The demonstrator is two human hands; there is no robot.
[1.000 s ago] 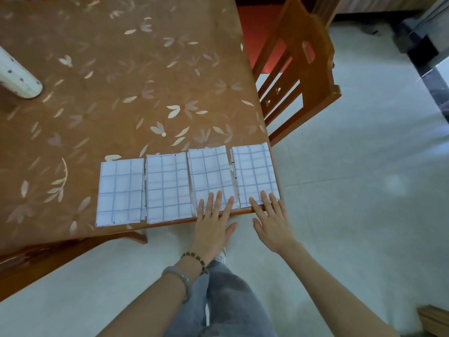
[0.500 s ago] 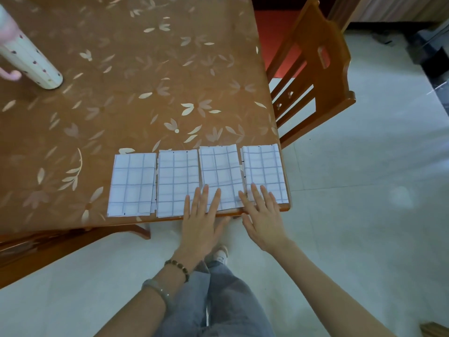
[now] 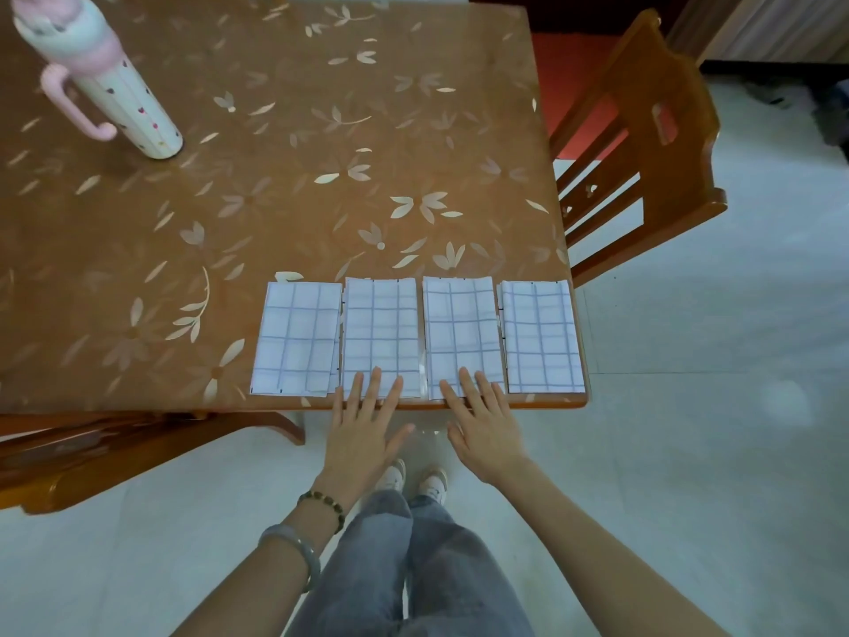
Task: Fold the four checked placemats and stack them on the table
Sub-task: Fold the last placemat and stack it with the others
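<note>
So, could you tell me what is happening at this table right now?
A person stands at the near edge of the wooden table, where four checked placemats lie folded side by side in a row, not yet stacked. The left hand rests flat with its fingertips on the second placemat from the left; the right hand does the same on the third placemat. Neither hand grips anything. A white and pink bottle stands at the far left.

Both arms reach forward, palms down, fingers straight and spread. The left hand (image 3: 363,434) has a bead bracelet (image 3: 324,502) and a pale bangle (image 3: 294,544) on its wrist. The right hand (image 3: 482,429) is bare. Both sets of fingertips look flat and pressing lightly, though contact is hard to judge from above. Neither hand grips anything.
</note>
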